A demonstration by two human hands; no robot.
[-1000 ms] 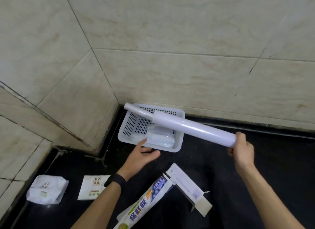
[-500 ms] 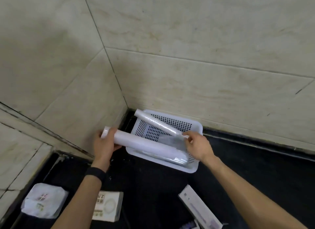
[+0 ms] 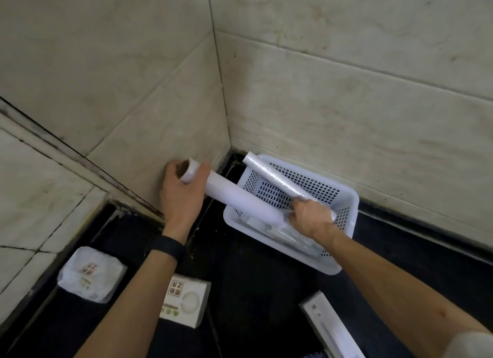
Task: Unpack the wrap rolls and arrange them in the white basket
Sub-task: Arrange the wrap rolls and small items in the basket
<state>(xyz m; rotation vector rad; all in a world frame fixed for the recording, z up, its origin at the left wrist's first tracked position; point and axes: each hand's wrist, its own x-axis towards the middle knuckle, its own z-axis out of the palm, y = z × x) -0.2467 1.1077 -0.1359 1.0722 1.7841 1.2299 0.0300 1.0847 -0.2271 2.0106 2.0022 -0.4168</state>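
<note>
Thick roll (image 3: 234, 195) lower; R hand (image 3: 310, 219) regripped

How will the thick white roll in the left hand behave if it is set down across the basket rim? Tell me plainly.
The thick white roll looks stiff: it spans from the left hand into the white basket without sagging. Its round, smooth surface would probably roll or slide off the rim. The hollow cardboard core at its end suggests it is fairly light.
</note>
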